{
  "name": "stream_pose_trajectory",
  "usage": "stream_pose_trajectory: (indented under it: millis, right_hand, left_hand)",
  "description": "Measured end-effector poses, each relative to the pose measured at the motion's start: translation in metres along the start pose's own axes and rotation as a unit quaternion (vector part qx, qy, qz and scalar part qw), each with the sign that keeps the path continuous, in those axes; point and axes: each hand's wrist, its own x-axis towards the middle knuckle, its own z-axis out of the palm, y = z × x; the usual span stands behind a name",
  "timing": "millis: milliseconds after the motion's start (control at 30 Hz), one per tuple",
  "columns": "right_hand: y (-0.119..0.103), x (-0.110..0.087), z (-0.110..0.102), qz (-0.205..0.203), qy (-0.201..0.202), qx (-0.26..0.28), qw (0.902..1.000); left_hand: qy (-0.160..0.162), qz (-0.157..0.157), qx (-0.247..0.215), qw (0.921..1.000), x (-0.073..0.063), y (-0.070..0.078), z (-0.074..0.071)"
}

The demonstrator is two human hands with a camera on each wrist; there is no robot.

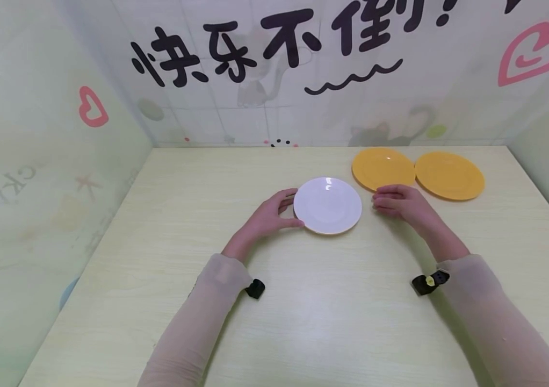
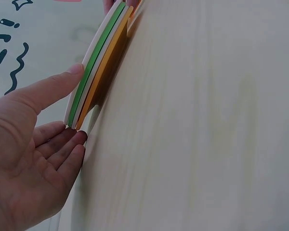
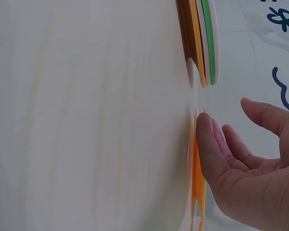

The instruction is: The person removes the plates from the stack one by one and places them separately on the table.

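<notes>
A stack of plates (image 1: 327, 207) sits on the table, a white plate uppermost; the wrist views show white, green, white and orange layers. At its left rim is my left hand (image 1: 272, 215), thumb extended against the upper rim and loosely bent fingers at the edge, as seen in the left wrist view (image 2: 38, 154). My right hand (image 1: 402, 203) is apart from the stack, just right of it, with relaxed fingers and nothing held. In the right wrist view, a gap separates the right fingers (image 3: 209, 144) from the stack (image 3: 208, 43). Fingertip contact underneath is partly hidden.
Two orange plates lie side by side at the back right, a left one (image 1: 383, 167) and a right one (image 1: 450, 176). The right hand overlaps the left one's front edge in the head view. A printed backdrop (image 1: 255, 118) borders the wooden table (image 1: 313, 322).
</notes>
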Motion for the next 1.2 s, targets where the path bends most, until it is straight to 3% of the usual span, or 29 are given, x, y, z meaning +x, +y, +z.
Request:
stream_pose_trajectory:
  millis: [533, 967, 1200]
  right_hand:
    - [-0.002, 0.007, 0.014, 0.023, -0.03, -0.017, 0.9991]
    - [-0.005, 0.011, 0.022, 0.049, -0.028, -0.046, 0.9973]
    - [-0.009, 0.014, 0.028, 0.056, -0.014, -0.099, 0.9934]
  left_hand:
    - [0.003, 0.0, -0.005, 1.0, 0.0, 0.0, 0.001]
    - [0.002, 0.001, -0.001, 1.0, 0.0, 0.0, 0.001]
    - [0.0, -0.002, -0.004, 1.0, 0.0, 0.001, 0.001]
